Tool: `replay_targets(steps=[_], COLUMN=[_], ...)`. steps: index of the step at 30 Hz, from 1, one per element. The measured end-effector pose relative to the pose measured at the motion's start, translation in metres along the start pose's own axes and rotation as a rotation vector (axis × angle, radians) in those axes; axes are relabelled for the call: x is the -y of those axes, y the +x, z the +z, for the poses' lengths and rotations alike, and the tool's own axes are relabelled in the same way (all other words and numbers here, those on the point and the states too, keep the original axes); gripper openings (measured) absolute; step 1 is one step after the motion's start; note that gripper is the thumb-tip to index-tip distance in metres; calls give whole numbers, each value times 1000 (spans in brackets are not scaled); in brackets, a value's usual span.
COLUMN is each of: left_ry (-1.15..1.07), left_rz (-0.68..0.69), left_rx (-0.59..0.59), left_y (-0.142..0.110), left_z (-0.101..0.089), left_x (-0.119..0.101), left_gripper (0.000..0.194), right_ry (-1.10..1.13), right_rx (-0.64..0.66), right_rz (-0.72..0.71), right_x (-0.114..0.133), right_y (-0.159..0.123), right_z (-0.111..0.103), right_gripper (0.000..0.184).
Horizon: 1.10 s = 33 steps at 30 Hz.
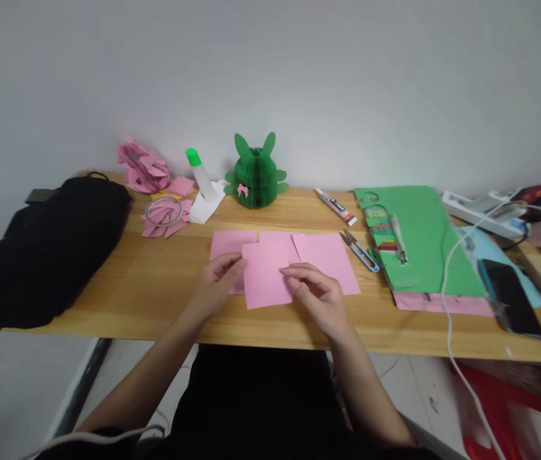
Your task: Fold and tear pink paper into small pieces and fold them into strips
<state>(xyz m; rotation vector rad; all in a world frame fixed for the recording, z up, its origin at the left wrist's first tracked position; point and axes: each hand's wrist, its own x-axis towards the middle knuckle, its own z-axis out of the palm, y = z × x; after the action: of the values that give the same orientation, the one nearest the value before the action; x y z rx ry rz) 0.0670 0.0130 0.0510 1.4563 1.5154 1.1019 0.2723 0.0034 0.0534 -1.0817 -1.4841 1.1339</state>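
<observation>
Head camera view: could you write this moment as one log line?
left hand: at left edge of front pink sheet | right hand: at its right edge | behind: green paper figure | nearby: glue tube, snips

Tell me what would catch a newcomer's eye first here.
Probably the eared green paper figure, near the wall at the back of the table. Next, the front pink sheet between the left hand and right hand, then the bulky black fabric item at the left end.
</observation>
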Motion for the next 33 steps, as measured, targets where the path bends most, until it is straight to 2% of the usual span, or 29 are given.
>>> replay_targets(steps=[3,7,11,14,16,19,23,28,30,33], left_ry=[-80,-202,-187,-173,-150,-149,-233,-201,-155,-105], left_rz=[-26,-72,-66,-35,16,79,103,138,146,169], left_rx=[23,92,135,124,96,79,125,96,75,90], left_y=[-3,-7,-8,-8,-8,-9,-11,-13,-14,-17], left_z=[2,6,12,17,19,22,22,21,19,16], left_x=[-17,-38,-48,-50,-52,-57,-65,-72,-74,-78], left_gripper=[27,19,23,24,23,22,26,26,27,32], right_ry=[-70,-314,-625,-765,-803,-837,-863,-867,-840,-702], right_rx=[-70,-201,-333,-321,-294,-242,-218,-187,-163,-147], right_rz=[-71,-187,-419,-545,-581,-586,-579,-571,-596,-631], right_x=[6,15,25,31,34,39,43,46,49,57], right_y=[-3,-7,-11,-16,-19,-23,-25,-26,-28,-31], right_z=[-1,3,8,11,12,13,16,18,16,11], right_gripper=[13,14,31,49,54,50,42,47,46,35])
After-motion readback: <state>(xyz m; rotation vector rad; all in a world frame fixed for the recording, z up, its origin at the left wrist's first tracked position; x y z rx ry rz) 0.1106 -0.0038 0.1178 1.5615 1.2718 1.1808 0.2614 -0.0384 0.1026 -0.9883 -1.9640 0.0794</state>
